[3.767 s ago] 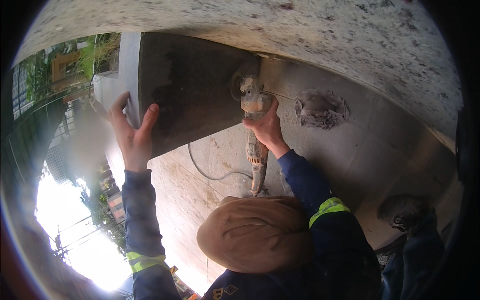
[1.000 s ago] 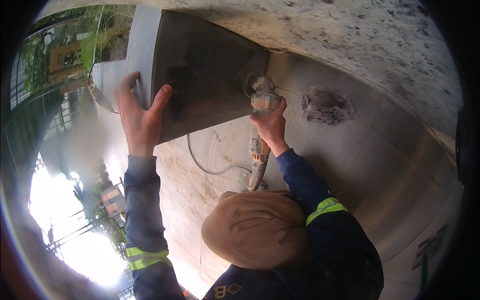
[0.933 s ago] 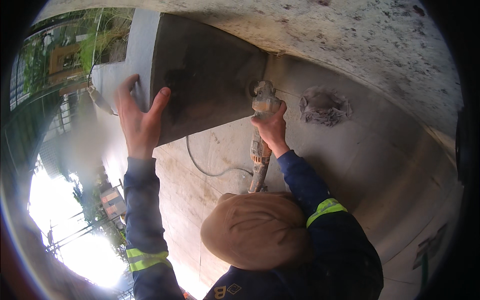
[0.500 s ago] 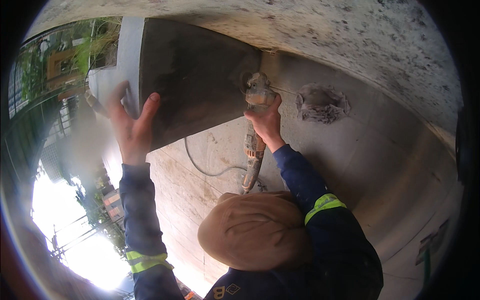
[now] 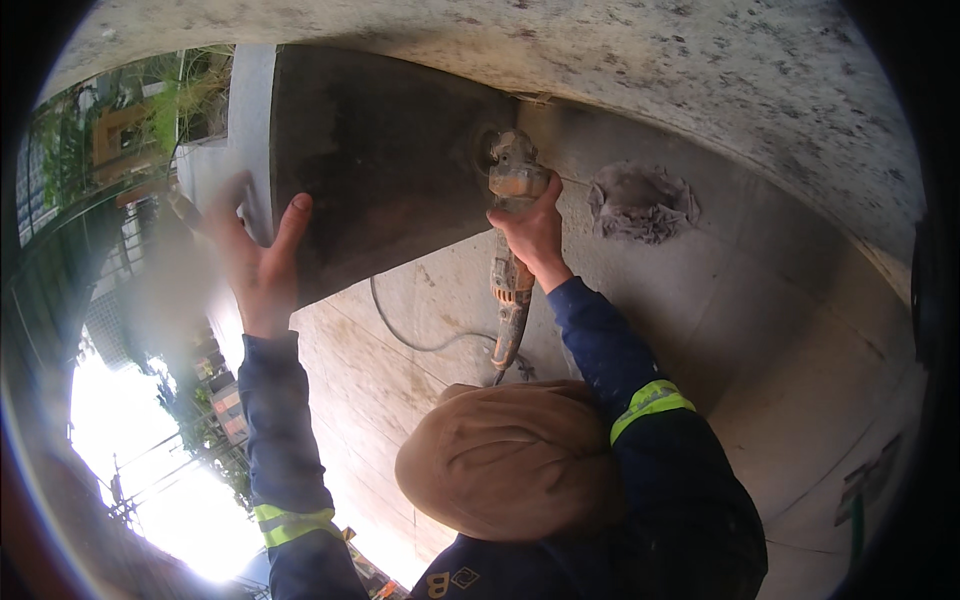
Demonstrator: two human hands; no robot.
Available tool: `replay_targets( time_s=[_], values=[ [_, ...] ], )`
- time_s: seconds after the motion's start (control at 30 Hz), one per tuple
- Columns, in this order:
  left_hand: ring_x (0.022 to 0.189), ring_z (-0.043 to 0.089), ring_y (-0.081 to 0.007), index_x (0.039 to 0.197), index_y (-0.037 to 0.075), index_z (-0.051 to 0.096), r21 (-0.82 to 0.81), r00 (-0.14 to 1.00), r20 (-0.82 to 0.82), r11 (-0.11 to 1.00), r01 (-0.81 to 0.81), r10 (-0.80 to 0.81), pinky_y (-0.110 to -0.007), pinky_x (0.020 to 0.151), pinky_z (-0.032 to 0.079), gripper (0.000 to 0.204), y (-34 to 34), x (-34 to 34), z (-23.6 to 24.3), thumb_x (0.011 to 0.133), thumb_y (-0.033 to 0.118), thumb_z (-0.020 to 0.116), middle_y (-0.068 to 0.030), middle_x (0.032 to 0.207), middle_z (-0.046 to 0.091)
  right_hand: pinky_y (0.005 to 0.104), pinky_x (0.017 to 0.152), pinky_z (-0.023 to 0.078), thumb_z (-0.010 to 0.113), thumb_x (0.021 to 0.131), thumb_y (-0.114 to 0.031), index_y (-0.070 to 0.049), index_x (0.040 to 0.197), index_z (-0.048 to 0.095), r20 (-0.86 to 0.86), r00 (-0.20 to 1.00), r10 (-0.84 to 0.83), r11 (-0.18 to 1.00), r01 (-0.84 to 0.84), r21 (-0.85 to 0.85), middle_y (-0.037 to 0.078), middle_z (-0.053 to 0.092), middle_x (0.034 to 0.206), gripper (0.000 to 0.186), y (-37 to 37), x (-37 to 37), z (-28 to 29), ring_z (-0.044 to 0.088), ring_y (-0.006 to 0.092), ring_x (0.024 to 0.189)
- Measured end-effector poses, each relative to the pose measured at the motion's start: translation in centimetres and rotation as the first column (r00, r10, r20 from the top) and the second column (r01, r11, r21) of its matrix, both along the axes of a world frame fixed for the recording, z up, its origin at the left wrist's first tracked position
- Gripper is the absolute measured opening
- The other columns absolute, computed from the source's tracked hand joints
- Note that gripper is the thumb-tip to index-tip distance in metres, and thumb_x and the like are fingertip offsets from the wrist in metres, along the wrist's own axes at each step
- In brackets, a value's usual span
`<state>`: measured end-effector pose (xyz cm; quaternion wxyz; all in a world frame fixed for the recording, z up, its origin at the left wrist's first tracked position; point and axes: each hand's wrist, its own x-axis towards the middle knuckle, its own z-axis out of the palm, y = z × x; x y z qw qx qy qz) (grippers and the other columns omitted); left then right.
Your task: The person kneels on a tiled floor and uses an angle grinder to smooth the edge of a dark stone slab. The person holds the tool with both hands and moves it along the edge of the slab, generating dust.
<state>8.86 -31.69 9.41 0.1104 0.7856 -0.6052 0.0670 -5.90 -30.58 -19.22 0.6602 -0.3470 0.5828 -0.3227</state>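
An angle grinder (image 5: 510, 290), dusty and orange-grey, hangs with its head up in my right hand (image 5: 535, 230). My fingers are wrapped round it just below the head. Its disc meets the dark grey concrete face (image 5: 390, 150) near that face's right edge; whether it touches, I cannot tell. At the face's left, my left hand (image 5: 262, 260) is open, thumb and fingers spread around the pale edge strip (image 5: 252, 120). A smear over the view blurs part of those fingers, and firm contact is not certain. A grey cord (image 5: 420, 348) curves near the grinder's lower end.
A crumpled grey cloth (image 5: 645, 205) lies on the pale slab surface (image 5: 740, 270) right of the grinder. Speckled concrete (image 5: 700, 60) spans the top. A brown hood (image 5: 510, 460) fills the lower middle. Greenery (image 5: 195, 95) and bright sky show at left.
The dark face and the left hand have shifted slightly left and down in the view. The grinder's head also sits a little further left; both hands keep their hold and pose.
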Motion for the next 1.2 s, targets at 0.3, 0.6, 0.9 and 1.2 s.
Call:
replay_targets(
  time_s=[0.3, 0.6, 0.9, 1.2],
  values=[
    [0.123, 0.047, -0.0281, 0.132, 0.001, 0.051, -0.002, 0.999, 0.036, 1.000, 0.009, -0.008, -0.044, 0.105, 0.035, 0.072, -0.1, 0.2, 0.2, 0.082, 0.047, 0.074, -0.0149, 0.127, 0.049, 0.0468, 0.086, 0.053, 0.078, 0.069, -0.021, -0.001, 0.143, 0.011, 0.031, 0.999, -0.008, 0.997, 0.010, -0.073, 0.031, 0.063, 0.107, 0.102, 1.5, 0.1, 0.6, 0.066, 0.0448, 0.095],
    [0.124, 0.047, -0.0295, 0.132, 0.001, 0.050, 0.027, 1.000, 0.001, 1.000, -0.003, 0.003, -0.044, 0.105, 0.035, 0.072, -0.3, 0.0, 0.1, 0.082, 0.046, 0.075, -0.0160, 0.127, 0.049, 0.0473, 0.084, 0.055, 0.077, 0.071, -0.021, 0.000, 0.144, 0.009, 0.037, 0.999, -0.020, 0.999, 0.021, -0.024, 0.030, 0.065, 0.103, 0.102, 3.3, 0.5, 0.8, 0.066, 0.0455, 0.090],
    [0.123, 0.047, -0.0295, 0.131, 0.001, 0.051, 0.019, 1.000, 0.029, 1.000, -0.011, 0.010, -0.044, 0.104, 0.035, 0.072, -0.1, -0.3, 0.3, 0.081, 0.047, 0.075, -0.0159, 0.127, 0.049, 0.0481, 0.085, 0.053, 0.077, 0.070, -0.017, -0.001, 0.144, 0.010, 0.001, 0.999, -0.035, 0.999, 0.035, -0.028, 0.030, 0.064, 0.106, 0.100, 3.3, 0.5, 1.1, 0.066, 0.0456, 0.091],
    [0.122, 0.048, -0.0299, 0.131, 0.001, 0.051, 0.008, 1.000, 0.023, 1.000, -0.004, 0.004, -0.044, 0.105, 0.035, 0.073, 0.0, 0.0, 0.4, 0.081, 0.048, 0.075, -0.0162, 0.125, 0.049, 0.0471, 0.083, 0.054, 0.076, 0.069, -0.018, 0.000, 0.143, 0.011, -0.048, 0.999, 0.022, 1.000, -0.021, 0.024, 0.029, 0.064, 0.104, 0.099, 3.5, -0.2, 1.4, 0.066, 0.0439, 0.091]
  ],
)
